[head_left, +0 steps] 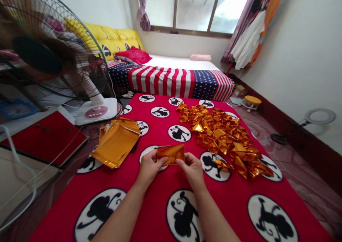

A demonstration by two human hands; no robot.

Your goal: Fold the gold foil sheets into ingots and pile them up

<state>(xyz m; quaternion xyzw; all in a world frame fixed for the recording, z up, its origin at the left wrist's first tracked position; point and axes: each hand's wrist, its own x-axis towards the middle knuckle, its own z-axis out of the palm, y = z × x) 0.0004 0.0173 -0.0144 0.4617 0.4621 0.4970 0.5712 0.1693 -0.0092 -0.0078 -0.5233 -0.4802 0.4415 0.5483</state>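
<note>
L hand [151, 165] and R hand [193, 167] grip the foil rectangle [171, 153] at its L and R ends, thumbs on the near face. The rectangle is copper-gold, smooth, reflective, w/ a straight upper edge; it is held above the red cloth [128, 203] (printed w/ black monkeys in white circles), between the sheet stack [116, 144] and the foil pile [221, 128]. Sheet stack, L side: flat, glossy, approx. rectangular, edges fanned unevenly. Foil pile, R side: folded pcs., angular, creased, overlapping. One small foil pc. [223, 165] lies at the pile's near edge. Container: cardboard box [239, 91], on floor by the R wall; contents cannot be made out.
</note>
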